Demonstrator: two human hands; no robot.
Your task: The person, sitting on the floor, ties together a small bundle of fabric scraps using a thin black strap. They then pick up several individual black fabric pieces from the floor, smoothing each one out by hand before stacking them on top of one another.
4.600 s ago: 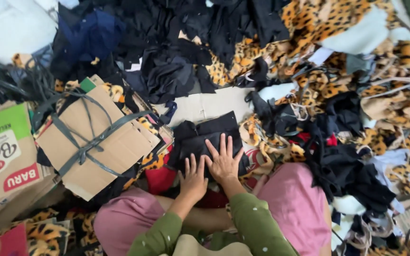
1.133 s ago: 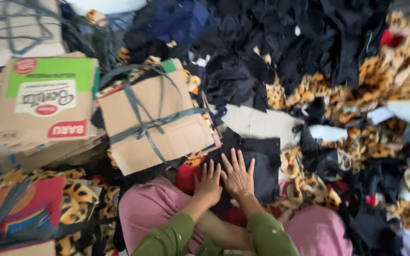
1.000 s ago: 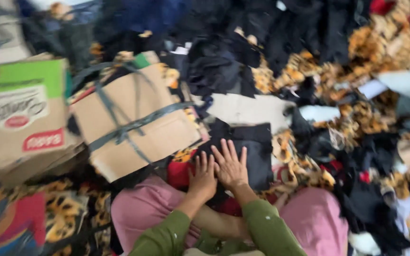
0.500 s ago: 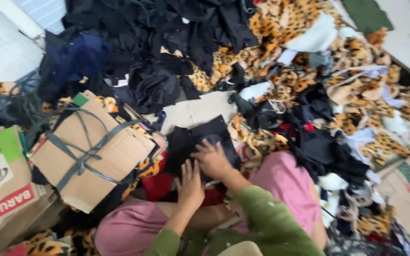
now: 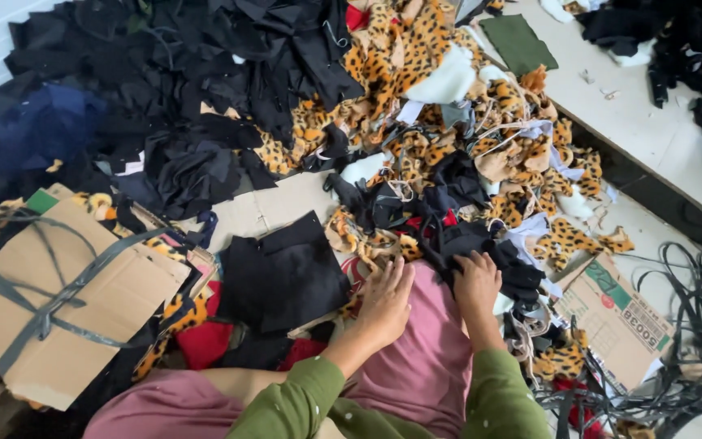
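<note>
A flat stack of black fabric pieces (image 5: 286,272) lies on the floor in front of my pink-trousered knees (image 5: 428,358). My left hand (image 5: 383,299) rests open, fingers stretched out, at the edge of my knee just right of that stack. My right hand (image 5: 477,283) is off the stack, further right. Its fingers curl into a loose black scrap (image 5: 469,242) at the near edge of the mixed heap. Both arms wear green sleeves.
A big heap of leopard-print scraps (image 5: 448,122) and black scraps (image 5: 205,81) fills the floor ahead. A cardboard bundle tied with grey strap (image 5: 58,301) lies left. A flattened carton (image 5: 619,317) and loose black straps (image 5: 692,325) lie right, below a white ledge (image 5: 652,122).
Both hands have left the black stack. My right hand has swung right into the scrap heap, my left hand has slid onto my knee, and the view has turned right.
</note>
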